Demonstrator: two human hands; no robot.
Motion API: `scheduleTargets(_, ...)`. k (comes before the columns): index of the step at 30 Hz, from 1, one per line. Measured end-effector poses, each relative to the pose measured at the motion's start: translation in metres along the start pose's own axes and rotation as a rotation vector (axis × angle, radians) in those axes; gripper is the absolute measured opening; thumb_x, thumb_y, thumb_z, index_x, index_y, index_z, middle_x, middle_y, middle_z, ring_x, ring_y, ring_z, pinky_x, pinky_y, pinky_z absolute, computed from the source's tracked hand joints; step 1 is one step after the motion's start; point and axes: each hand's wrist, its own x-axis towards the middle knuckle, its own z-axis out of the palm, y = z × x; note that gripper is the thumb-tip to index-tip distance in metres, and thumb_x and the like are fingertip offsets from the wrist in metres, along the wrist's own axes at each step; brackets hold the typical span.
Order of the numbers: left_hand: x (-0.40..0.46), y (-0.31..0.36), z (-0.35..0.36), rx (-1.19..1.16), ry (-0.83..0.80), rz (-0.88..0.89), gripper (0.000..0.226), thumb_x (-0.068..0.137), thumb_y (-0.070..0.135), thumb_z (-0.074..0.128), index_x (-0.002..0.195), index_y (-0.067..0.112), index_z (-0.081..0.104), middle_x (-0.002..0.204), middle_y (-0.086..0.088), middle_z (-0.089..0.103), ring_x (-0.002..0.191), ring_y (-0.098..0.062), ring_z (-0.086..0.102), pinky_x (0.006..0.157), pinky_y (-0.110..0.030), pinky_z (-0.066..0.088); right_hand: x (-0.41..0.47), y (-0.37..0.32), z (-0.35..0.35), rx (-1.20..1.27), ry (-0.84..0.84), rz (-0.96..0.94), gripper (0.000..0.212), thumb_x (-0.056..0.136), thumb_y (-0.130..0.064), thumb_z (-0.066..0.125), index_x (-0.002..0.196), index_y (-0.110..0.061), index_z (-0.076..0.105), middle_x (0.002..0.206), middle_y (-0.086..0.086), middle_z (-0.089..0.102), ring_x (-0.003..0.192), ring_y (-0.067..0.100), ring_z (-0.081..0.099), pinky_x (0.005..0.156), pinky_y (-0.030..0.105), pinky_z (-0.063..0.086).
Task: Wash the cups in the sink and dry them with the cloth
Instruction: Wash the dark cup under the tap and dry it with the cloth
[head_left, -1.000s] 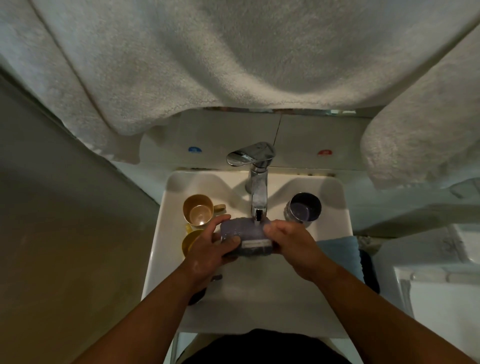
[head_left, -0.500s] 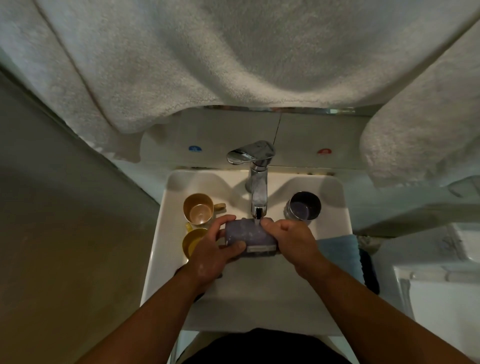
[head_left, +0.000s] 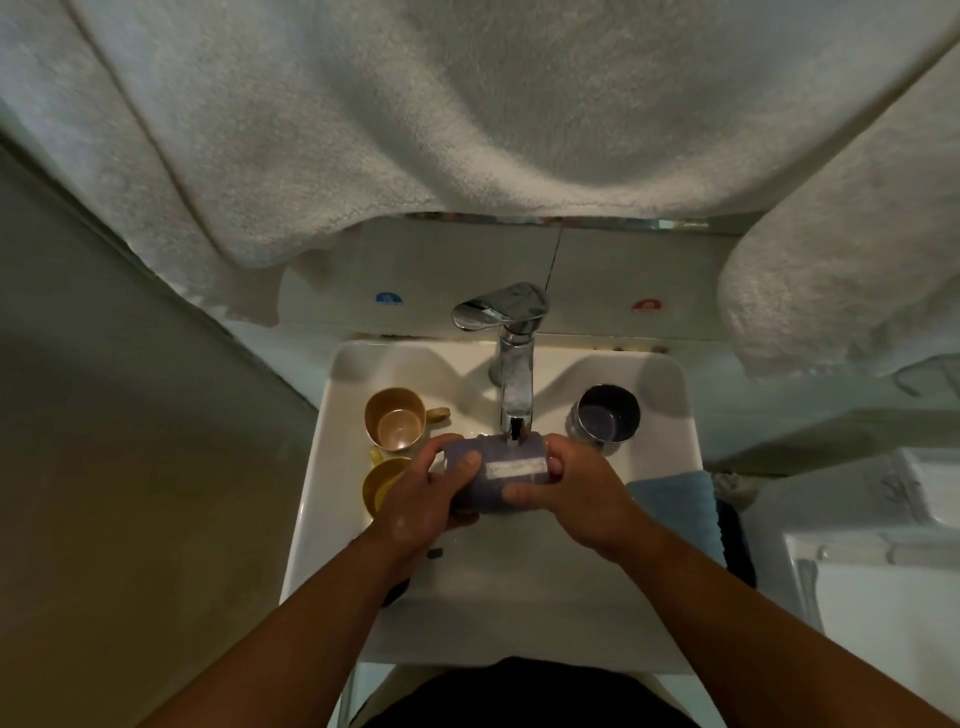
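Observation:
A purple cup (head_left: 500, 480) with a white label lies on its side under the chrome tap (head_left: 511, 374), over the white sink (head_left: 322, 457). My left hand (head_left: 421, 499) grips its left end, thumb across the side. My right hand (head_left: 576, 491) grips its right end, fingers curled round it. A tan cup (head_left: 395, 426) with a handle stands upright at the sink's back left. In front of it, a yellow cup (head_left: 382, 483) is partly hidden by my left hand. A dark metal cup (head_left: 605, 421) stands at the back right. A blue cloth (head_left: 675, 499) lies on the sink's right rim.
Large white towels (head_left: 467, 114) hang low over the back of the sink and at the right (head_left: 841, 260). A grey wall (head_left: 104, 441) closes in the left side. A white fixture (head_left: 883, 597) stands at the lower right.
The cup has been turned between my hands, so its white label now faces up. My hands have stayed under the tap.

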Motion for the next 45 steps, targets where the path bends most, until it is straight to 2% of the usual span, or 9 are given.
scheduleTargets(4,0.000,0.002,0.006,0.015,0.019,-0.021,0.035,0.091,0.051,0.066,0.123,0.046,0.053,0.121,0.004,0.061,0.100,-0.022,0.069,0.088,-0.056,0.059,0.009,0.001,0.005,-0.138,0.226,0.044,0.026,0.090,-0.039,0.070,0.083,-0.014,0.068,0.082,0.008,0.069,0.079,0.023,0.068,0.075,0.044,0.059)
scheduleTargets(8,0.001,0.003,0.007,-0.008,0.037,-0.023,0.039,0.093,0.047,0.065,0.128,0.040,0.050,0.130,-0.005,0.060,0.105,-0.023,0.067,0.087,-0.053,0.060,0.005,-0.002,0.003,-0.161,0.030,-0.038,0.029,0.075,-0.031,0.086,0.086,-0.033,0.059,0.082,-0.008,0.065,0.073,0.004,0.065,0.063,0.016,0.052)
scheduleTargets(17,0.001,0.005,0.007,0.016,0.028,-0.023,0.058,0.082,0.066,0.069,0.131,0.042,0.051,0.129,-0.003,0.063,0.101,-0.022,0.071,0.088,-0.055,0.059,0.004,-0.003,0.007,-0.208,0.097,-0.041,0.037,0.071,-0.036,0.089,0.085,-0.034,0.055,0.079,-0.012,0.061,0.070,0.002,0.062,0.059,0.013,0.046)
scheduleTargets(21,0.000,0.009,0.007,0.004,0.002,0.002,0.041,0.096,0.042,0.062,0.134,0.033,0.049,0.135,-0.008,0.054,0.109,-0.024,0.063,0.086,-0.049,0.062,0.012,0.000,0.005,-0.151,0.207,0.086,0.028,0.095,-0.036,0.063,0.079,-0.013,0.066,0.079,0.009,0.066,0.077,0.023,0.066,0.075,0.046,0.058)
scheduleTargets(26,-0.001,0.009,-0.001,-0.065,0.079,-0.063,0.049,0.095,0.047,0.060,0.139,0.030,0.047,0.137,-0.012,0.054,0.114,-0.032,0.062,0.082,-0.049,0.062,0.002,0.004,-0.006,-0.087,-0.120,-0.071,0.026,0.080,-0.013,0.082,0.102,-0.017,0.069,0.092,-0.001,0.072,0.085,0.011,0.070,0.076,0.028,0.059)
scheduleTargets(32,-0.007,0.015,0.000,0.143,-0.034,0.048,0.054,0.091,0.037,0.068,0.139,0.026,0.045,0.131,-0.011,0.059,0.112,-0.028,0.064,0.089,-0.047,0.061,0.009,0.003,-0.002,0.044,0.091,0.058,0.028,0.100,-0.030,0.057,0.081,-0.016,0.071,0.084,0.011,0.069,0.084,0.027,0.068,0.079,0.050,0.060)
scheduleTargets(37,-0.008,0.014,-0.018,0.006,-0.111,0.061,0.067,0.073,0.034,0.080,0.135,0.031,0.054,0.130,-0.004,0.062,0.112,-0.028,0.067,0.085,-0.051,0.061,0.003,0.002,-0.007,-0.024,-0.094,-0.040,0.016,0.085,-0.014,0.078,0.084,-0.025,0.066,0.079,-0.009,0.071,0.077,0.008,0.069,0.068,0.022,0.056)
scheduleTargets(42,-0.006,0.009,-0.009,0.056,-0.064,0.135,0.058,0.083,0.024,0.079,0.133,0.038,0.053,0.132,-0.003,0.061,0.113,-0.027,0.066,0.082,-0.043,0.063,0.010,-0.001,0.001,0.012,0.124,0.078,0.027,0.097,-0.034,0.062,0.081,-0.013,0.071,0.082,0.009,0.070,0.081,0.025,0.068,0.077,0.045,0.058)
scheduleTargets(45,-0.007,0.008,-0.013,0.017,-0.086,0.156,0.067,0.073,0.034,0.080,0.134,0.037,0.052,0.135,-0.002,0.058,0.115,-0.027,0.064,0.081,-0.043,0.063,0.006,-0.001,-0.003,-0.018,-0.022,-0.005,0.014,0.083,-0.018,0.079,0.086,-0.020,0.065,0.081,-0.003,0.069,0.073,0.006,0.067,0.064,0.026,0.056)
